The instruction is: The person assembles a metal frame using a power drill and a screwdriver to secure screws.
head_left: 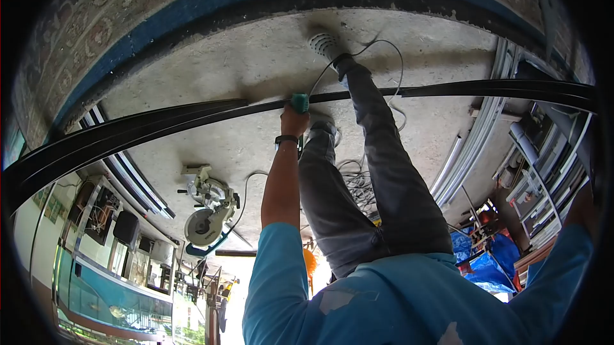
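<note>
Beyond the black strips [147, 118], floor [211, 63] lies open except where the foot [325, 44] and looped cable [401, 63] intrude.

**Left Hand Grips Green Tool at Long Black Strips**

The left hand [294, 120], a dark band on its wrist, holds a green tool [300, 102] against long black strips [448, 89] that cross the view. The right hand [583, 207] is dim at the edge. A miter saw [208, 220] sits on the concrete floor [211, 76], well apart from the feet; pale metal lengths [476, 137] lie opposite.

blue shirt [384, 300], grey trousers [384, 153], black wristband [287, 139]
</note>
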`<state>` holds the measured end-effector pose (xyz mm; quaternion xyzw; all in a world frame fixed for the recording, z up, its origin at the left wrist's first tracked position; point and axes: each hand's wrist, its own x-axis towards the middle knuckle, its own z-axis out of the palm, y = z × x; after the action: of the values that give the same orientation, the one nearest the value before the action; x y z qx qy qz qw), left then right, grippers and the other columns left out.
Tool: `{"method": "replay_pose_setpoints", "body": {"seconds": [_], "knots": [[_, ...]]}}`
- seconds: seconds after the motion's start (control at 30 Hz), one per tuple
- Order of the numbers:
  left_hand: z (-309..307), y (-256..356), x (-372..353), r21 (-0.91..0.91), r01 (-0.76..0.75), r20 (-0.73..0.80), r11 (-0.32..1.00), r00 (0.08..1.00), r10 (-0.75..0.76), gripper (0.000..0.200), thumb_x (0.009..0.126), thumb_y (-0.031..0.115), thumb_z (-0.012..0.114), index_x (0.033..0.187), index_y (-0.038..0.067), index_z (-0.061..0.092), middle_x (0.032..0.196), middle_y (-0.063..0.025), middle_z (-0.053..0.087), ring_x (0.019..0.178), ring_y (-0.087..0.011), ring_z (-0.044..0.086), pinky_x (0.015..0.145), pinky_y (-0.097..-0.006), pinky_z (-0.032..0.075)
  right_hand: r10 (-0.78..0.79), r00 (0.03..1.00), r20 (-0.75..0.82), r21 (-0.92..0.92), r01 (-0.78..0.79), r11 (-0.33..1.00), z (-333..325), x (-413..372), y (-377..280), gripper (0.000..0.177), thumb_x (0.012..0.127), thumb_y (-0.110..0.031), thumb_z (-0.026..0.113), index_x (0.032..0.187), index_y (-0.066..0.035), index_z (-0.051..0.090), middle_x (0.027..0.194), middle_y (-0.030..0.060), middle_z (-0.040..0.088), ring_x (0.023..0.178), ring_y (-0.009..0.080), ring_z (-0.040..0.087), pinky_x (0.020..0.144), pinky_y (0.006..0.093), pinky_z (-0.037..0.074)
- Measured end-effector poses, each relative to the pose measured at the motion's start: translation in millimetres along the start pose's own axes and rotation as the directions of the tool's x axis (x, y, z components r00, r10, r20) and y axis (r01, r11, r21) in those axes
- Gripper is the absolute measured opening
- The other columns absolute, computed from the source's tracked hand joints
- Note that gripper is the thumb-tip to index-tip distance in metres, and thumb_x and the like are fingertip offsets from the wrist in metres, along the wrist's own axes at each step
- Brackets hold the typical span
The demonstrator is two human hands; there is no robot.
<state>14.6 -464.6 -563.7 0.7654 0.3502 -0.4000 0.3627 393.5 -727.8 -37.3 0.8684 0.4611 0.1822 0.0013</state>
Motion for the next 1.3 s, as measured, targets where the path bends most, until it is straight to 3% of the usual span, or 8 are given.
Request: {"method": "replay_pose_setpoints", "body": {"seconds": [0.27, 0.7, 0.77, 0.83, 0.9, 0.97, 1.03, 1.3], "knots": [[2.7, -11.0, 4.7, 0.112, -0.080, 0.027, 0.990, 0.997, 0.078, 0.061, 0.076, 0.021, 0.073, 0.127, -0.002, 0.048, 0.106, -0.0288, 0.070, 0.095, -0.0423, 0.071, 0.082, -0.0493, 0.057, 0.018, 1.000, 0.002, 0.007, -0.018, 1.000, 4.6, -1.0, 3.6, 0.039, 0.086, -0.017, 0.074, 0.117, 0.000, 0.056, 0.108, 0.0094, 0.053, 0.099, 0.0211, 0.053, 0.088, 0.0320, 0.044], [-199.6, -4.0, -322.7, -0.647, -0.217, -0.134, 0.731, 0.976, 0.171, 0.058, 0.081, 0.010, 0.076, 0.132, 0.002, 0.049, 0.096, -0.0086, 0.070, 0.074, -0.0166, 0.066, 0.064, -0.0316, 0.054, 0.276, 0.892, -0.358, 0.270, -0.184, 0.945, -36.8, 31.0, -22.3, 0.040, 0.086, -0.014, 0.074, 0.119, 0.000, 0.057, 0.109, 0.0098, 0.055, 0.101, 0.0214, 0.054, 0.090, 0.0320, 0.044], [-216.8, 3.5, -366.3, -0.629, -0.295, -0.172, 0.720, 0.955, 0.241, 0.060, 0.081, 0.010, 0.077, 0.133, 0.002, 0.049, 0.102, -0.0088, 0.070, 0.081, -0.0185, 0.067, 0.072, -0.0320, 0.055, 0.517, 0.807, -0.286, 0.583, -0.281, 0.762, -45.7, 2.9, -84.0, 0.040, 0.086, -0.014, 0.074, 0.119, 0.000, 0.057, 0.110, 0.0099, 0.055, 0.102, 0.0214, 0.054, 0.091, 0.0320, 0.044], [-245.5, 46.1, -417.4, -0.668, -0.432, -0.207, 0.606, 0.890, 0.407, 0.069, 0.081, 0.011, 0.077, 0.141, 0.002, 0.044, 0.113, -0.0122, 0.068, 0.099, -0.0212, 0.067, 0.089, -0.0343, 0.053, 0.665, 0.603, 0.440, 0.753, -0.651, 0.093, -39.2, -44.6, -166.4, 0.036, 0.092, -0.026, 0.072, 0.115, -0.002, 0.057, 0.107, 0.0088, 0.055, 0.096, 0.0157, 0.054, 0.082, 0.0285, 0.046], [-250.3, 69.3, -449.5, -0.651, -0.597, -0.309, 0.468, 0.772, 0.555, 0.082, 0.079, 0.009, 0.076, 0.150, 0.002, 0.035, 0.126, -0.0164, 0.063, 0.116, -0.0229, 0.061, 0.102, -0.0362, 0.045, 0.382, 0.355, 0.853, 0.492, -0.791, -0.363, -24.2, -84.2, -222.4, 0.045, 0.097, -0.045, 0.064, 0.124, -0.009, 0.058, 0.109, 0.0023, 0.056, 0.094, 0.0147, 0.058, 0.073, 0.0322, 0.053], [-267.3, 102.0, -479.9, -0.321, -0.845, -0.424, 0.429, 0.533, 0.732, 0.090, 0.079, 0.006, 0.072, 0.156, 0.002, 0.025, 0.136, -0.0192, 0.058, 0.123, -0.0278, 0.059, 0.105, -0.0384, 0.043, 0.177, 0.465, 0.868, 0.461, -0.616, -0.639, -36.5, -92.1, -265.1, 0.051, 0.095, -0.048, 0.066, 0.129, -0.012, 0.056, 0.114, 0.0023, 0.058, 0.101, 0.0161, 0.060, 0.080, 0.0341, 0.054], [-266.9, 124.5, -491.9, -0.329, -0.884, -0.367, 0.332, 0.444, 0.817, 0.090, 0.080, 0.005, 0.070, 0.157, 0.002, 0.022, 0.139, -0.0220, 0.055, 0.123, -0.0308, 0.059, 0.104, -0.0398, 0.044, 0.153, 0.617, 0.772, 0.473, -0.397, -0.786, -54.0, -71.5, -285.1, 0.059, 0.092, -0.051, 0.068, 0.132, -0.010, 0.053, 0.117, 0.0034, 0.059, 0.106, 0.0173, 0.060, 0.084, 0.0348, 0.053], [-282.4, 207.9, -503.7, -0.006, -0.957, -0.200, 0.291, 0.286, 0.937, 0.095, 0.078, 0.024, 0.084, 0.153, 0.001, 0.029, 0.140, -0.0267, 0.047, 0.123, -0.0409, 0.055, 0.101, -0.0464, 0.047, 0.322, 0.339, 0.884, 0.440, -0.367, -0.820, -105.0, -8.0, -194.7, 0.061, 0.080, -0.047, 0.077, 0.118, -0.002, 0.063, 0.103, 0.0095, 0.068, 0.089, 0.0207, 0.067, 0.078, 0.0353, 0.055]]}}
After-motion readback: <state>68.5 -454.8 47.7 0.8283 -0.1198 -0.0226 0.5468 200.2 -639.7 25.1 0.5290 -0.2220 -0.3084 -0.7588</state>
